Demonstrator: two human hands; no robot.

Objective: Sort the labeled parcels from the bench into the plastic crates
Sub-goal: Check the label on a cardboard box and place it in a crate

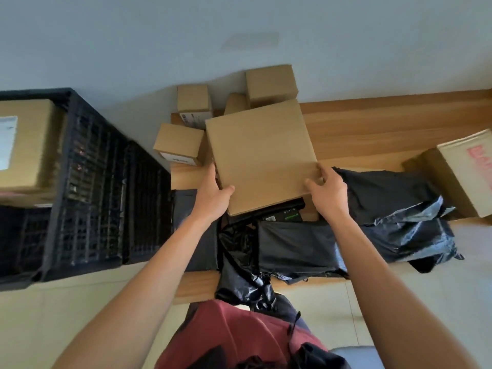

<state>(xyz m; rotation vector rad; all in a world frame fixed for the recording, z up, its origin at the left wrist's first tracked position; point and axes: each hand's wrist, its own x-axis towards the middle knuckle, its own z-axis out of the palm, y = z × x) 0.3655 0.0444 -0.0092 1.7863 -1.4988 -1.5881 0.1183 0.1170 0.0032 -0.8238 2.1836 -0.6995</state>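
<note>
1. Flat parcel point(259, 155): held at its near edge by both hands, raised over the bench point(372, 129) pile, tilted.
2. Left hand point(213, 194) wraps the near-left corner, thumb on top. Right hand point(328, 191) pinches the near-right edge, thumb on top, fingers under.
3. Step, as I read it: lift clear, carry left to the black crates point(87, 182). Keep it level, both grips on; no label shows on the top face, so check the underside before choosing a crate.
4. Risk: far edge clipping the small boxes just beyond it.
5. Counts: small boxes beyond the grip, three plus one part hidden point(193, 102); black poly bags point(386, 198) below and right, at least three; one open carton point(463, 166) far right; crates left, two at least, one holding a labeled box point(25, 145).
</note>
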